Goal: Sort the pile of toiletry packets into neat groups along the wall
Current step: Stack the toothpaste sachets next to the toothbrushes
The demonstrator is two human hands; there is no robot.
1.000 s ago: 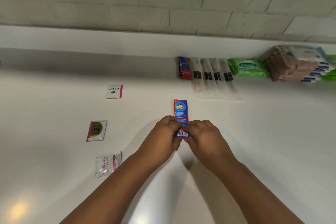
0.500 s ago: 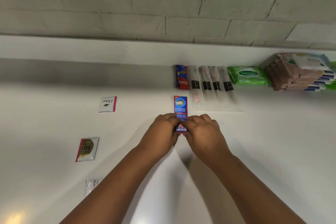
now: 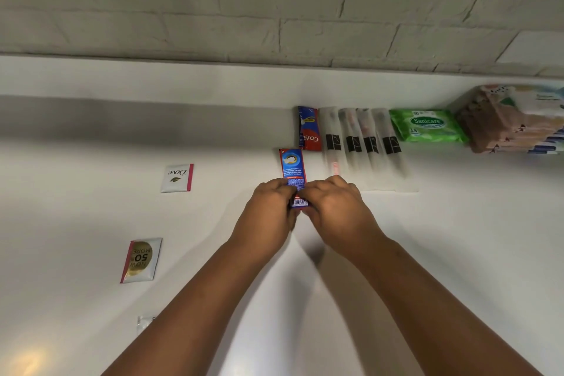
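Hands both grip one blue-and-red toothpaste sachet at its near end: I see the left hand and right hand pinching it from either side. Against the earlier frames, I note the sachet has travelled toward the wall and its far end now sits just beside the Colgate sachet lined up there with the clear toothbrush packets. Dove sachet and gold-label sachet lie well apart on the white counter.
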